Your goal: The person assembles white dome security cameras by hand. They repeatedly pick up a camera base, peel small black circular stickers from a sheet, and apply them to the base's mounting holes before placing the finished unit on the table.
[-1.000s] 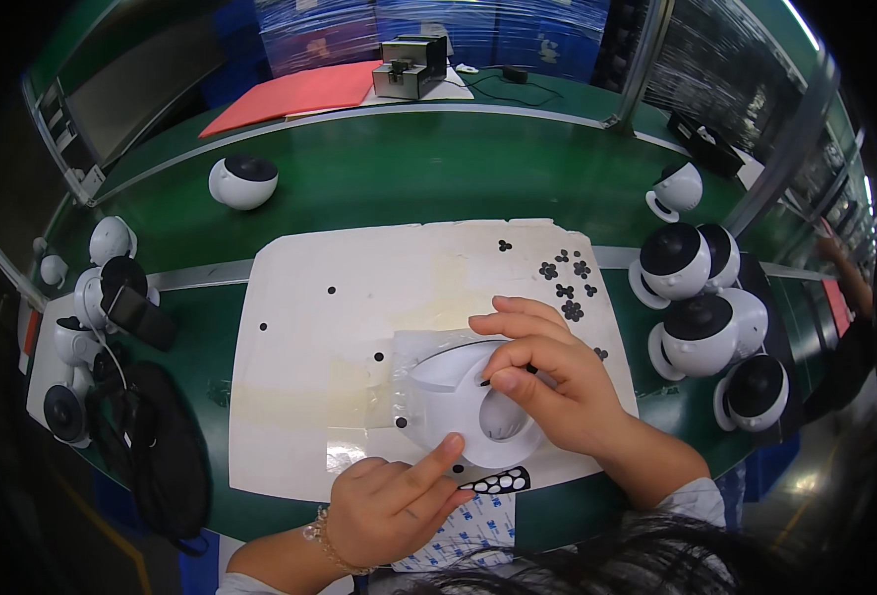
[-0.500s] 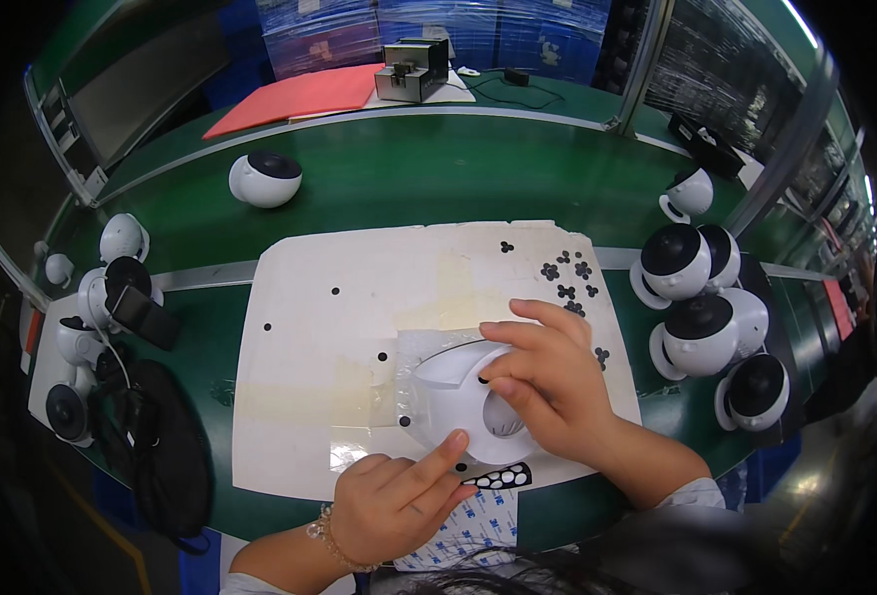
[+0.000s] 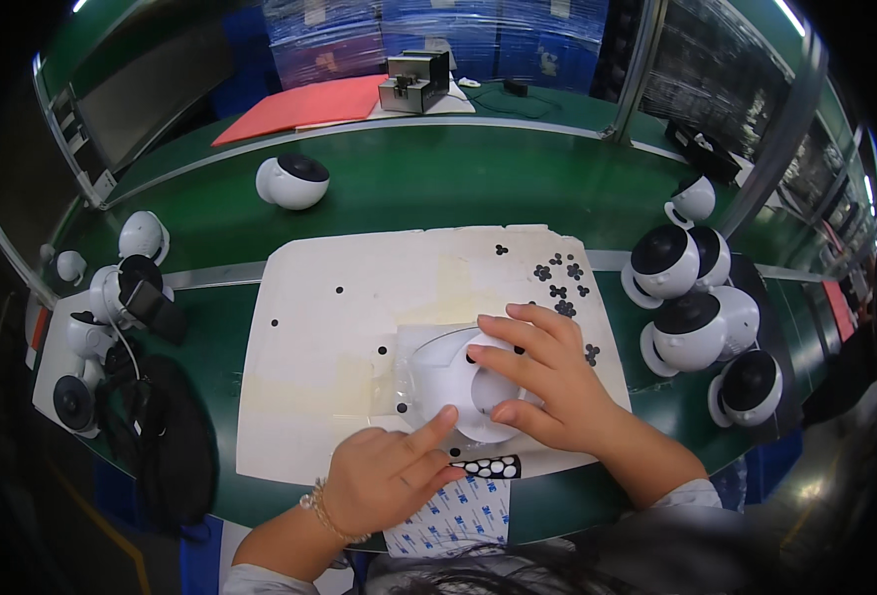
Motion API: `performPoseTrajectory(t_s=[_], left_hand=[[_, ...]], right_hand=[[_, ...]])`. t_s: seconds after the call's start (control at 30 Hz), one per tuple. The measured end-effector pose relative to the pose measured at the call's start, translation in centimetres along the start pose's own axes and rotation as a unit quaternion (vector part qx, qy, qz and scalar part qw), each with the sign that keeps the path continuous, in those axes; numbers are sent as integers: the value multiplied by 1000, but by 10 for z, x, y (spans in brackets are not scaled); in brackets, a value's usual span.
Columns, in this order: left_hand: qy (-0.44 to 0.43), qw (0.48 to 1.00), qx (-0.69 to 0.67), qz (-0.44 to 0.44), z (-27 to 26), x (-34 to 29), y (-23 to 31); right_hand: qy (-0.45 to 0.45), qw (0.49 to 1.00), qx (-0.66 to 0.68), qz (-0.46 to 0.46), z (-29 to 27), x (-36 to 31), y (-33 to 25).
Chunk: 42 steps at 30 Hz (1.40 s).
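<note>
shell [image 3: 441, 382] lies with round opening [image 3: 487, 389] at right, dotted strip [image 3: 493, 467] crosswise.

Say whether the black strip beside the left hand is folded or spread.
Spread, where visible: the black strip extends rightward from the left hand, its white-spotted face showing. Left end unclear.

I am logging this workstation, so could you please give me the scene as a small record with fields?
left hand: index finger on the white housing, thumb by the white-dotted black strip
right hand: fingers spread over the housing
setting: pale board on a green table
board's upper right: black dot clusters
right side: black-and-white round devices
</note>
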<state>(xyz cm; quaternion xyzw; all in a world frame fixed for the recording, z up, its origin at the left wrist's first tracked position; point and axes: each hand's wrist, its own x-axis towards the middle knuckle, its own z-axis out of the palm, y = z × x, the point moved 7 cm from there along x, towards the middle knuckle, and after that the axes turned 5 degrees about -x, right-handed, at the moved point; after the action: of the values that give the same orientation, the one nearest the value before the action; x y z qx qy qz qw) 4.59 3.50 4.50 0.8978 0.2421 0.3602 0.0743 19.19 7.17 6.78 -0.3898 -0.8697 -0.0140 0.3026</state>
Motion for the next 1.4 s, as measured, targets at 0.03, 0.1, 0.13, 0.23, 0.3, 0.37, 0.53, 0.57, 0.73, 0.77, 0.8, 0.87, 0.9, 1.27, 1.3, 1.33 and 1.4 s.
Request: performPoseTrajectory(t_s=[0.03, 0.1, 0.13, 0.23, 0.3, 0.37, 0.53, 0.57, 0.73, 0.77, 0.8, 0.87, 0.9, 1.27, 1.3, 1.33, 1.4], left_hand=[[8, 1000, -5, 11, -4, 0, 1], [36, 997, -27, 56, -24, -7, 9], [48, 995, -35, 77, -38, -14, 13], [-4, 945, -211, 250, -84, -35, 3], [-61, 918, -243, 307, -142, -22, 23], [80, 880, -336, 325, -151, 1, 9], [211, 846, -438, 219, -157, 9, 3], [219, 820, -484, 214, -146, 6, -20], [233, 766, -578, 159, -106, -29, -54], [244, 770, -575, 133, -89, -30, -50], [247, 788, -556, 93, -70, -32, -37], [219, 890, -395, -53, -25, -38, -7], [150, 957, -185, -166, -11, -54, 20], [290, 809, -478, -181, -54, -94, 48], [241, 859, -392, -224, -53, -95, 50], [186, 899, -299, -259, -51, -96, 52], [163, 950, -138, -230, -57, -76, 58]], right_hand=[[2, 1000, 12, 3, -2, 0, -1], [65, 994, 77, -30, -17, -6, -6], [97, 988, 114, -48, -25, -10, -9], [-89, 875, 476, 15, -13, -21, -24], [-133, 753, 641, 63, 23, -24, -68], [-160, 789, 591, 46, 59, -38, -77], [-401, 698, 590, 60, 89, -60, -145], [-360, 666, 645, 107, 91, -66, -135], [-50, 760, 644, 69, 31, -54, -85], [11, 799, 600, 25, 14, -51, -80], [77, 832, 550, -13, -3, -49, -75], [82, 834, 545, -36, -22, -43, -76], [56, 809, 584, -37, -24, -39, -84], [-59, 882, 467, 35, -12, -49, -78], [-28, 907, 420, 17, -16, -47, -79], [-13, 914, 405, 10, -18, -46, -79], [12, 928, 373, -2, -21, -48, -79]])
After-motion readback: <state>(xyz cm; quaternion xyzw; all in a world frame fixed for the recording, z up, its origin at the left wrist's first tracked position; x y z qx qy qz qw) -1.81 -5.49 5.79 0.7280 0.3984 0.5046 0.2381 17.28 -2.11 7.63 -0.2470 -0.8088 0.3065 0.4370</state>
